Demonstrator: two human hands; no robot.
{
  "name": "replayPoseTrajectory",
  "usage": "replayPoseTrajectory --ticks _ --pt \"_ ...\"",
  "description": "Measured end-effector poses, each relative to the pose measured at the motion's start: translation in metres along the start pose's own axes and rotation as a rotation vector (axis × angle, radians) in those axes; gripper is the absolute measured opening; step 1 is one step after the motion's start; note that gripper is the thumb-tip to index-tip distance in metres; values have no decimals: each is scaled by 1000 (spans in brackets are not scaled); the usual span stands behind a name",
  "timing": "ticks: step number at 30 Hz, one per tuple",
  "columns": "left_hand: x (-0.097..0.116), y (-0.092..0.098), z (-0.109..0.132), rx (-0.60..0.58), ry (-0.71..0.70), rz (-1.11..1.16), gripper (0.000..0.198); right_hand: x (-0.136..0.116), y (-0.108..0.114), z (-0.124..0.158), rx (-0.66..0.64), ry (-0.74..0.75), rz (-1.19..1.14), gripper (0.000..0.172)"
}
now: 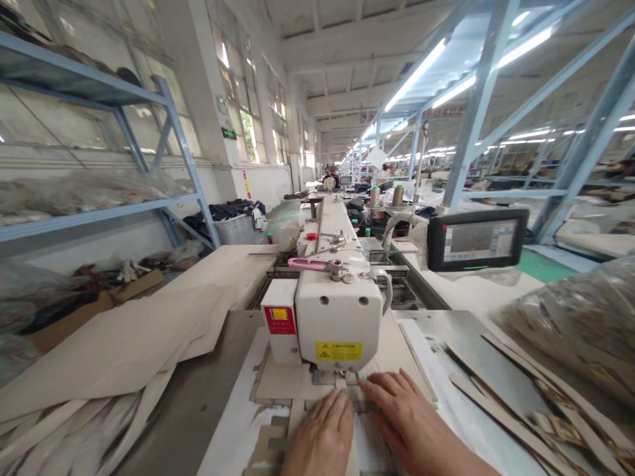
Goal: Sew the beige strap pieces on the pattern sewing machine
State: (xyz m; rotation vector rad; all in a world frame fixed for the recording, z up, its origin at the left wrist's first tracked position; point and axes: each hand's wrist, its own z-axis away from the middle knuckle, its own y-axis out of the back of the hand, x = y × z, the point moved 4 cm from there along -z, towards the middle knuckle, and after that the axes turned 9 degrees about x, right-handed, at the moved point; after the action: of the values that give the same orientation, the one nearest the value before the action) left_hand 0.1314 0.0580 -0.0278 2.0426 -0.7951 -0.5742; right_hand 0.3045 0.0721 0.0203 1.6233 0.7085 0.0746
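A white industrial sewing machine [337, 317] with a yellow caution label stands directly before me. Under its head lies a flat beige panel [278, 382], on a white sheet [233, 403]. My left hand [323, 430] rests flat, fingers side by side, on a beige strip [297, 415] just in front of the needle area. My right hand [404, 413] lies to its right with the fingers spread. Its index fingertip points in close to the presser foot, beside the strip's end. The hands partly cover the strip, and the needle itself is too small to make out.
Large beige pieces [124, 344] are stacked at the left. Narrow strips with metal hardware [550, 416] lie at the right, near a plastic-wrapped bundle [585, 324]. A control screen [477, 239] stands behind them. Pink-handled thread snips [307, 264] sit atop the machine.
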Motion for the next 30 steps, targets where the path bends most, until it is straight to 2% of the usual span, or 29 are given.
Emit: replayPoseTrajectory --ticks 4,8,10,14,18,20,24,27,30 --pt "5 8 -4 41 -33 -37 34 15 15 24 50 49 -17 41" --pt "9 9 1 185 -73 -7 26 29 25 45 142 132 -23 45" --pt "9 8 3 212 -71 6 21 32 26 52 149 175 -17 50" --pt "10 14 -11 81 -31 85 22 35 23 59 198 268 70 65" --pt "8 23 -33 -105 113 290 17 42 22 61 217 229 164 69" --pt "3 27 -36 -81 158 378 25 46 24 62 195 196 164 71" --pt "-10 30 -20 80 186 543 54 50 24 65 226 185 203 83" --pt "-14 27 -9 119 219 670 58 54 18 65 269 189 259 82" --pt "-13 26 -11 137 253 646 59 59 13 59 301 217 334 81"
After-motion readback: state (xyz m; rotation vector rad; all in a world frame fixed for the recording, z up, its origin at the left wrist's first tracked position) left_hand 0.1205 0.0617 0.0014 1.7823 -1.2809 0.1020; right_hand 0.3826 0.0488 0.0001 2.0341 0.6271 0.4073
